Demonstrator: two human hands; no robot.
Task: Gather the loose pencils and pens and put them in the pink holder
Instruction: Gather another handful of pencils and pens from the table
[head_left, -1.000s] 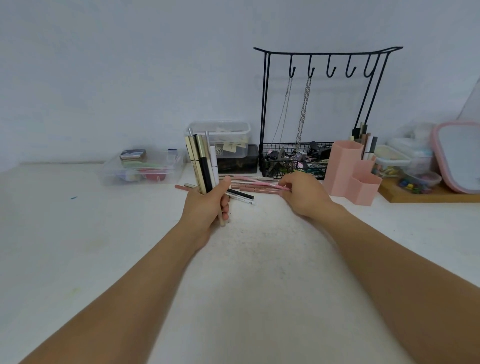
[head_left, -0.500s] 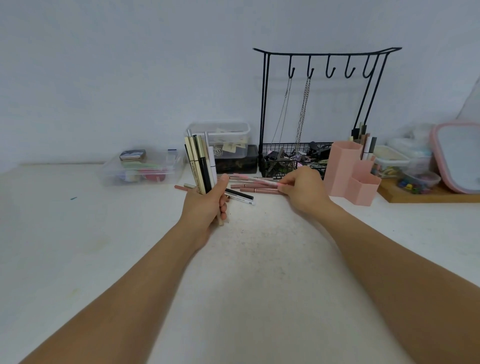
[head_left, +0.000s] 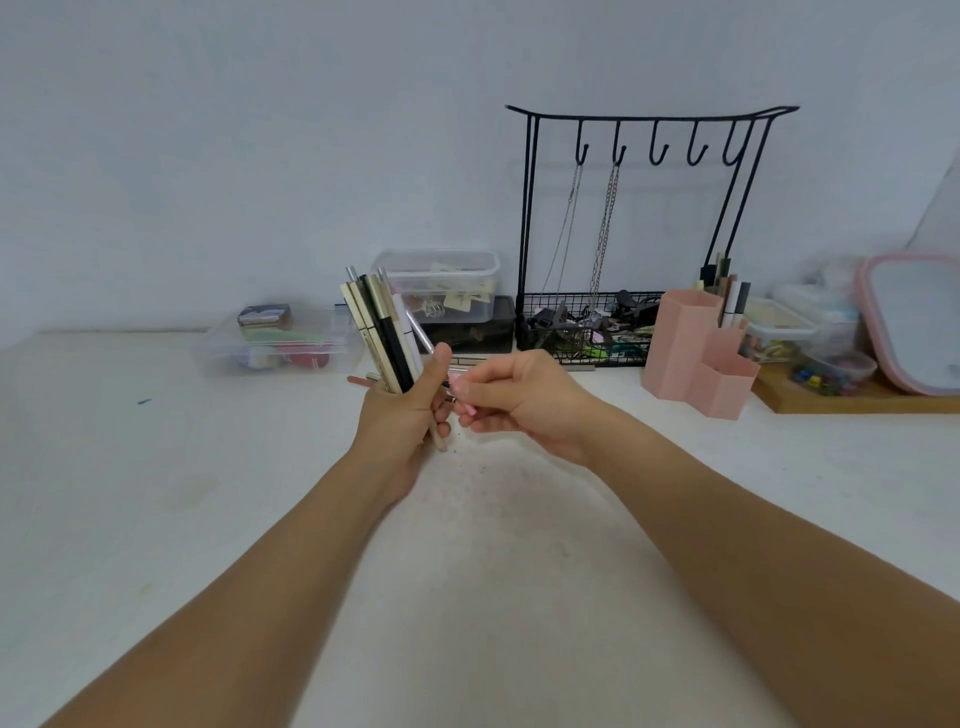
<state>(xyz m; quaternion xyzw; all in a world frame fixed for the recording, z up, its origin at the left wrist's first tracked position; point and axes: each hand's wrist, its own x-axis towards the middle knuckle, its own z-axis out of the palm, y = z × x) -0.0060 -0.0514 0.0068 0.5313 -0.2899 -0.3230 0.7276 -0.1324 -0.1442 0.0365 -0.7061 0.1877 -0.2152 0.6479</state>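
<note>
Head view: right hand, fingers pinching a pink pencil, has carried it from the table to the bundle gripped upright in the left hand; pink holder waits right.

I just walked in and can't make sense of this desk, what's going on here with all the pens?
A person is gathering pens and pencils off a white table. The left hand grips an upright bundle of pens and pencils. The right hand pinches a pink pen, bringing it against the bundle. A few pencils lie on the table behind the hands. The pink holder stands to the right, with several pens in its back compartment.
</note>
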